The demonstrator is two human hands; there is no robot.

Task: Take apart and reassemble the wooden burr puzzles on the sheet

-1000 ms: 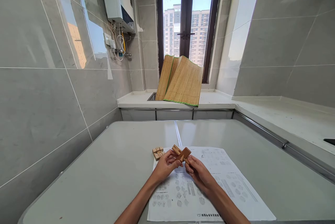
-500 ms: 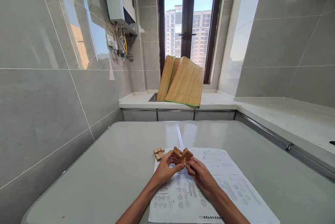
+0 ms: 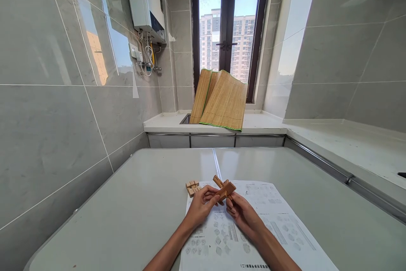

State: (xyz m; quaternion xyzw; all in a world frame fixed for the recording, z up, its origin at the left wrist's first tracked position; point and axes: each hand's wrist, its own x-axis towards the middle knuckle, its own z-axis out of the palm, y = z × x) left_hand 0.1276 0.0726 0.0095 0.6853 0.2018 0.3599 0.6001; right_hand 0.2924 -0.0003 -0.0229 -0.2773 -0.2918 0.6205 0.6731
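Two hands in view, both closed on one item. I observe the left hand (image 3: 201, 207) and the right hand (image 3: 242, 216) pinching a crossed wooden puzzle assembly (image 3: 224, 187) at the fingertips, held just above the printed sheet (image 3: 279, 224). That sheet lies flat on the grey desk (image 3: 142, 203). Loose wooden blocks (image 3: 192, 187) sit at the sheet's far left corner, just beside the left hand.

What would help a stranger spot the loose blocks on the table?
On the grey table lies a printed sheet. At its far left corner, just beyond the left hand, sits a small cluster of pale wooden blocks. Unlike the crossed pieces gripped by that hand and the right hand, it lies loose, in no hand.
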